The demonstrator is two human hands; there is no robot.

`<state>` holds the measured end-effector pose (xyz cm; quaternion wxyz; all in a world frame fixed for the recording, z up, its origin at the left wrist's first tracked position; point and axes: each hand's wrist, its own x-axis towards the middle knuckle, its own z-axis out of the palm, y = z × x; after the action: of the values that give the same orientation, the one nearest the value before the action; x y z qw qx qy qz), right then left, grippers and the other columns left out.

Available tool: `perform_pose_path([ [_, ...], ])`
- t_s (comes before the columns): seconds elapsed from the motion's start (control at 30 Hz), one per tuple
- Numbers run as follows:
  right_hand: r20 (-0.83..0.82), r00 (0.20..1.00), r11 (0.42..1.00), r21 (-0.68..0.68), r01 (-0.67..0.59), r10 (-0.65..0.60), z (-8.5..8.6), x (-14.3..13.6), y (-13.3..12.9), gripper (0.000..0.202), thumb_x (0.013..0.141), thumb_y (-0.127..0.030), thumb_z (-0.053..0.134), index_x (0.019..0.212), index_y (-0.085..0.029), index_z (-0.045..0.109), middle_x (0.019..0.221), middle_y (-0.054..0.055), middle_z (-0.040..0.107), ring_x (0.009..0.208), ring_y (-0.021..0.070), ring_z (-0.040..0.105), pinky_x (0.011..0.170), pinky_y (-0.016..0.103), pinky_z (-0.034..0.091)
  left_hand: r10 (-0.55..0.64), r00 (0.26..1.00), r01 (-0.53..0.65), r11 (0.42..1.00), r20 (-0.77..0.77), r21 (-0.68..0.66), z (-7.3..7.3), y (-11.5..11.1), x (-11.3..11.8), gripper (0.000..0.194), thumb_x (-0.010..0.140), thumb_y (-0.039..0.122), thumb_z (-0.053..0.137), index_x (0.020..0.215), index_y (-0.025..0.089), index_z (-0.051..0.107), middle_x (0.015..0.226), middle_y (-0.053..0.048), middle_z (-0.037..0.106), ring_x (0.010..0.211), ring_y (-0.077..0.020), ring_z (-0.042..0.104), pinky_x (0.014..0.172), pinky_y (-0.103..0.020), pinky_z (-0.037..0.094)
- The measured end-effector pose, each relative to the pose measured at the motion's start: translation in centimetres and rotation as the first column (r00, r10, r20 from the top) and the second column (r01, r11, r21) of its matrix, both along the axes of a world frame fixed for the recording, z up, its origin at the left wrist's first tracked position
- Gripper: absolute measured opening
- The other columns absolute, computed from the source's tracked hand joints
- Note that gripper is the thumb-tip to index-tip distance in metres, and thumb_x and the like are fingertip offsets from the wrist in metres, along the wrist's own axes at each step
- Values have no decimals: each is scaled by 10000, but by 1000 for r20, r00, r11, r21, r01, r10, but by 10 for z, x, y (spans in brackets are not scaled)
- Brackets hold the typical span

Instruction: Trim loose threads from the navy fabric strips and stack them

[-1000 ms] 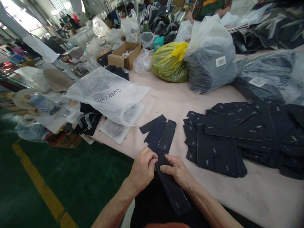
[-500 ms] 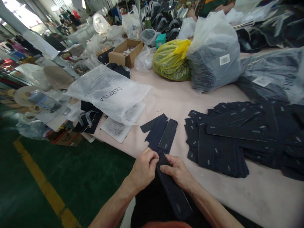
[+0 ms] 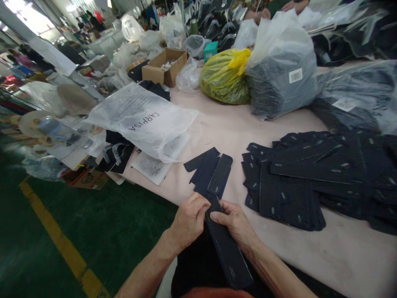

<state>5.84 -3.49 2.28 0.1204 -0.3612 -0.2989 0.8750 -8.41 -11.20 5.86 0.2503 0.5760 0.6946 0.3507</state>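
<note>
A long dark navy strip [image 3: 228, 252] with a rounded end and a small slot hangs over my lap at the table's near edge. My right hand [image 3: 234, 221] grips its right edge, thumb on top and fingers underneath. On the other edge, near the upper end, my left hand [image 3: 192, 215] pinches with thumb and forefinger; whether a small piece sits in that pinch is hidden. Just beyond my hands, several similar dark strips [image 3: 201, 169] lie fanned on the table. To the right spreads a large heap of slotted dark strips [image 3: 297, 182].
The pink-covered table [image 3: 223, 124] carries a white printed plastic bag [image 3: 139, 120], a cardboard box [image 3: 164, 68], a yellow bag [image 3: 225, 76] and a clear bag of dark pieces [image 3: 281, 78]. Another person's hand [image 3: 290, 5] shows at the far side. Green floor [image 3: 133, 231] lies left.
My hands stay on the same strip, with only slight shifts of the fingers near its upper end. The upper end now shows a little more between them.
</note>
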Motion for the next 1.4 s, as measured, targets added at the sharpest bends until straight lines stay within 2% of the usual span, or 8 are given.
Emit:
perform_pose_path([
  [0.47, -8, 1000, 1000, -18, 26, -26, -4, 3, 0, 311, 522, -280, 871, 690, -136, 652, 566, -16, 633, 466, 101, 531, 473, 212, 404, -91, 995, 92, 995, 34, -39, 13, -2, -2, 193, 918, 108, 461, 957, 148, 645, 902, -77, 644, 882, -168, 610, 801, -296, 506],
  [0.6, -17, 1000, 1000, 12, 9, -9, -6, 2, -1, 290, 568, -283, 851, 721, -137, 652, 587, -19, 637, 481, 95, 531, 485, 210, 409, -49, 999, 49, 998, -8, -38, 7, -4, 0, 179, 916, 116, 453, 894, 156, 626, 881, -72, 635, 847, -164, 608, 777, -290, 500],
  [0.77, -17, 1000, 1000, 16, -11, 11, -7, 1, -2, 295, 605, -313, 830, 737, -148, 624, 590, -23, 631, 472, 96, 527, 472, 211, 407, 15, 977, -17, 1000, -212, -9, -8, -6, 12, 175, 893, 106, 391, 888, 149, 561, 845, -82, 585, 786, -185, 576, 703, -311, 483],
  [0.9, -12, 999, 999, -20, -39, 39, -5, -1, -2, 316, 613, -333, 819, 780, -155, 619, 598, -21, 636, 469, 103, 540, 477, 217, 420, 182, 955, -188, 982, -233, -4, -16, -3, 8, 153, 877, 121, 404, 810, 177, 530, 793, -54, 582, 744, -174, 575, 684, -290, 463],
  [1.07, 32, 996, 996, -30, -81, 82, -6, 1, 2, 324, 611, -360, 806, 780, -162, 612, 551, -38, 612, 417, 84, 500, 424, 193, 376, 410, 859, -443, 895, -305, -44, -30, -13, -33, 161, 870, 173, 419, 754, 191, 529, 733, -43, 597, 702, -178, 587, 665, -280, 439],
  [1.23, 135, 987, 996, 11, -90, 88, -8, 8, 15, 325, 598, -391, 794, 728, -175, 589, 488, -50, 569, 375, 86, 459, 383, 197, 350, 568, 779, -619, 765, -264, -179, -53, -46, -84, 120, 832, 197, 447, 829, 191, 566, 754, -32, 659, 681, -172, 619, 652, -261, 451],
  [1.33, 196, 981, 975, 219, -49, 6, -6, 20, 38, 342, 654, -396, 757, 883, -178, 627, 653, -3, 663, 505, 137, 576, 482, 244, 462, 625, 724, -687, 691, -292, -226, -62, -72, -103, 219, 755, 108, 424, 879, 192, 583, 840, -35, 688, 728, -163, 642, 692, -253, 458],
  [1.4, 269, 952, 880, 476, 0, -145, -3, 38, 64, 416, 709, -399, 708, 1058, -189, 622, 863, 50, 711, 710, 205, 660, 650, 320, 536, 588, 678, -727, 625, -442, -284, -64, -89, -114, 211, 732, 101, 414, 779, 205, 592, 811, -39, 684, 758, -188, 640, 694, -270, 438],
])
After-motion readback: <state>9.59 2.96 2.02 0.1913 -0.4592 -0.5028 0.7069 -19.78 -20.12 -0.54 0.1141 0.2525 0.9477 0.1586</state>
